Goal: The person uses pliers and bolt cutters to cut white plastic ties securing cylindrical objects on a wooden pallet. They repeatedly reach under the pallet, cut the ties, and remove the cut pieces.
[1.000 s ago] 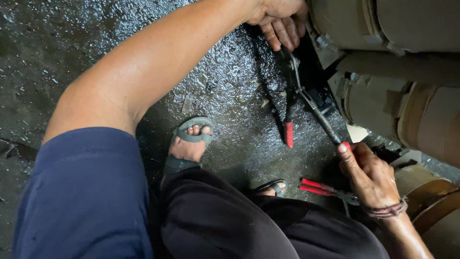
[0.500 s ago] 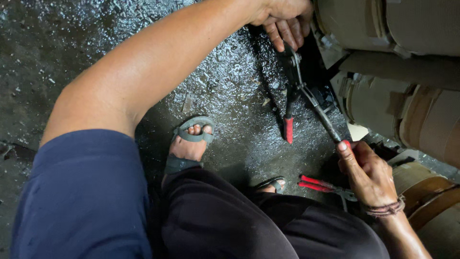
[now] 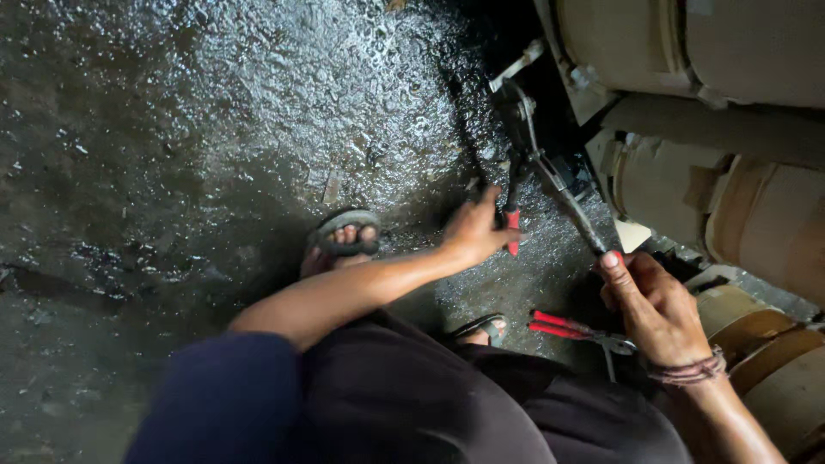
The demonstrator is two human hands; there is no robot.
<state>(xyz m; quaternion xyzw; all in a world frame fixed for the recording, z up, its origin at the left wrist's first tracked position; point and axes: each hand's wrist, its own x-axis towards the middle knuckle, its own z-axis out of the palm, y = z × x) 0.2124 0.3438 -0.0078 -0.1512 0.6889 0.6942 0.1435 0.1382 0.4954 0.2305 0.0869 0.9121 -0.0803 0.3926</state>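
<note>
Wet, oily black floor (image 3: pixel 215 129) spreads out beneath me, glistening all across the left and far side. Big tan cylinders (image 3: pixel 730 172) crowd the right edge, stacked close over the dark gap where I'm working, boxing in the tool's head. Down near me, my dark trousers (image 3: pixel 430 404) fill the bottom, and my sandalled foot (image 3: pixel 342 241) sits out on the floor to the left.

Now the long-handled cutter (image 3: pixel 541 167): its jaws are up far against the machinery, its handles splay down toward me. My right hand (image 3: pixel 657 309) has fingers curled around the end of the right handle. My left hand (image 3: pixel 473 232) is wrapped on the red-tipped left handle. A second ago that left hand was stretched far up by the tool's head; it has come back down to the grip.

Red-handled pliers (image 3: pixel 571 328) lie on the floor just beside my right hand, partly tucked under it.
</note>
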